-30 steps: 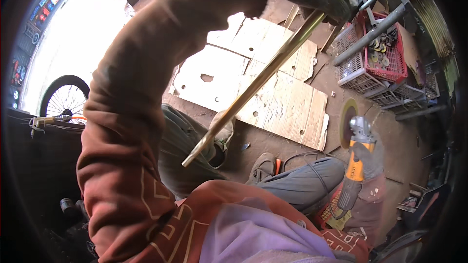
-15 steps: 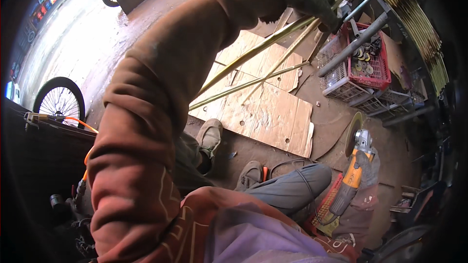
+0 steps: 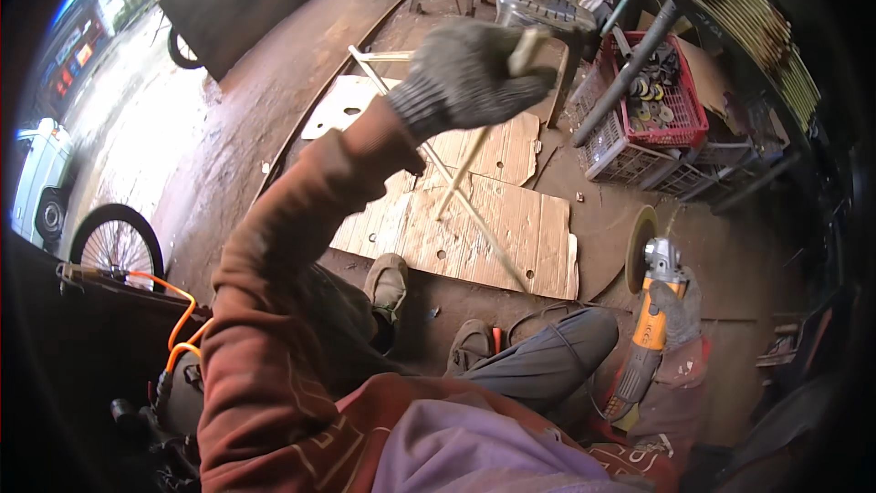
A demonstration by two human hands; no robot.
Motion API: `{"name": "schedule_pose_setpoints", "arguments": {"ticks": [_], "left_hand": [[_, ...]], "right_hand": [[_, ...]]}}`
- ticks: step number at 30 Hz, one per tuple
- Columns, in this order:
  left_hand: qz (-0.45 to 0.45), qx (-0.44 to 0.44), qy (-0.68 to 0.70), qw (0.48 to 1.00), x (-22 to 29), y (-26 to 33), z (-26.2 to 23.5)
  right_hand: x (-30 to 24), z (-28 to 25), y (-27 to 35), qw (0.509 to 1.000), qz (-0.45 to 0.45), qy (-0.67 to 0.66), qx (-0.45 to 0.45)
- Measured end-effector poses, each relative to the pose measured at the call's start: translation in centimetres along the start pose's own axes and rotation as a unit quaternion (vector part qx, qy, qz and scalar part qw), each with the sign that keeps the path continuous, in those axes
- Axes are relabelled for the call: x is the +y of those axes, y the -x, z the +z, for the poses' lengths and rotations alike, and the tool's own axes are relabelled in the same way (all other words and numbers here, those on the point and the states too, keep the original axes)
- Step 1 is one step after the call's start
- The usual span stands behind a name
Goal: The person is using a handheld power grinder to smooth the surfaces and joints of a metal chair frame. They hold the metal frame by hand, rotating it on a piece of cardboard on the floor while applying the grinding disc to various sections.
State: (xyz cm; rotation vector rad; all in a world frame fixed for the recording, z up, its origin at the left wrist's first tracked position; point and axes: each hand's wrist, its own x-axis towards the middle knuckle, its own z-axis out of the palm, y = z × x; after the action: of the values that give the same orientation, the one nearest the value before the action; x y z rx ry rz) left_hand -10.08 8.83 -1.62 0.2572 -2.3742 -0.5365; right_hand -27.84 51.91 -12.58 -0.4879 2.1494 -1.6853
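My left hand (image 3: 470, 73), in a grey knit glove, is raised over the cardboard. Its fingers close round the upper end of a frame of thin brass-coloured metal bars (image 3: 461, 184). The bars cross above flattened cardboard sheets (image 3: 484, 242), and one long bar slants down toward the sheets' near edge. To the right, my gloved right hand (image 3: 680, 310) grips a yellow and grey angle grinder (image 3: 650, 324). Its disc (image 3: 641, 246) points away from me, apart from the frame. Whether the disc spins cannot be told.
A red crate (image 3: 671, 132) of grinding discs sits on a pale crate (image 3: 620, 160) at the right, beside a metal rack (image 3: 630, 68). A dark stool (image 3: 547, 7) stands beyond my left hand. A wheel (image 3: 117, 242) and orange hose (image 3: 182, 310) are at left.
My left hand has come left and nearer, swinging the frame round over the cardboard. The grinder stays in my right hand, almost in place. The view has shifted, showing the stool.
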Motion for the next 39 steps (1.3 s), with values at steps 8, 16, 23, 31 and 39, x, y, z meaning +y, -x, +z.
{"name": "schedule_pose_setpoints", "arguments": {"ticks": [8,16,23,31,39], "left_hand": [[0.26,-0.023,0.23,0.937,-0.2,2.2,-3.1],[-0.009,0.192,0.165,0.967,-1.5,5.1,-1.0],[-0.158,0.179,0.202,0.95,-18.9,-0.9,-1.7],[-0.04,0.1,0.42,0.901,-15.2,-1.9,0.4],[0.055,0.016,0.447,0.893,-3.5,2.9,2.4]], "right_hand": [[-2.2,6.8,1.5,0.984,0.015,0.049,-0.172],[-0.9,15.0,-2.0,0.927,-0.071,0.172,-0.326],[-1.5,19.0,-6.7,0.93,-0.063,0.185,-0.311],[-0.7,18.6,-7.5,0.943,0.021,0.129,-0.307],[-2.5,17.5,-3.6,0.915,-0.071,0.234,-0.322]]}}
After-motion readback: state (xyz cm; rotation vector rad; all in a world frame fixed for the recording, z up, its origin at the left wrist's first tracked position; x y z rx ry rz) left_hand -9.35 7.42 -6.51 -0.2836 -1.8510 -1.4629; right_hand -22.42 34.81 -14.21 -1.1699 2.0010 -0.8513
